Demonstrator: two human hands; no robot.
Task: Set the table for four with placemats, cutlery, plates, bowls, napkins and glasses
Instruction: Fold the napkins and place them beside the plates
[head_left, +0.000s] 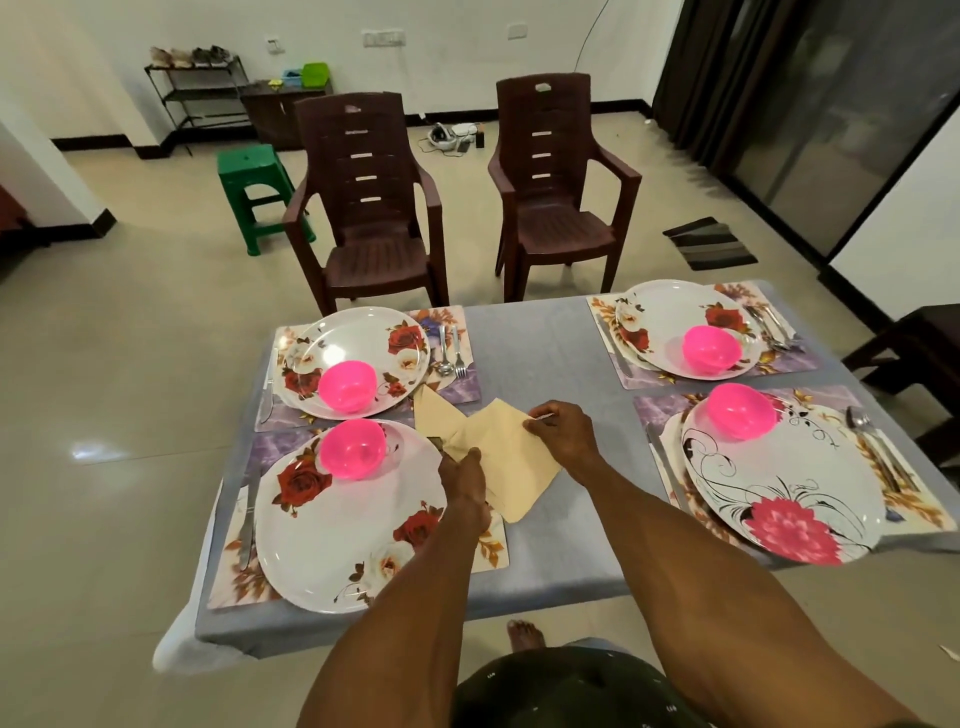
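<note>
Four floral placemats lie on the grey-blue table (540, 353), each with a white flowered plate and a pink bowl. The near left plate (337, 530) carries a pink bowl (353, 448); the far left plate (358, 343) has a spoon and fork (451, 353) beside it. A cream napkin (511, 462) lies between the left and right settings. My left hand (465, 480) pinches its left fold, next to the near left plate's rim. My right hand (563, 431) pinches the napkin's upper right corner. A second cream napkin (431, 410) pokes out behind it.
Two brown plastic chairs (374, 208) (556, 182) stand beyond the table's far edge, with a green stool (254, 192) to their left. The right settings, the far plate (670, 317) and the near plate (779, 499), have cutlery at their right. A dark bench (919, 343) stands at the right.
</note>
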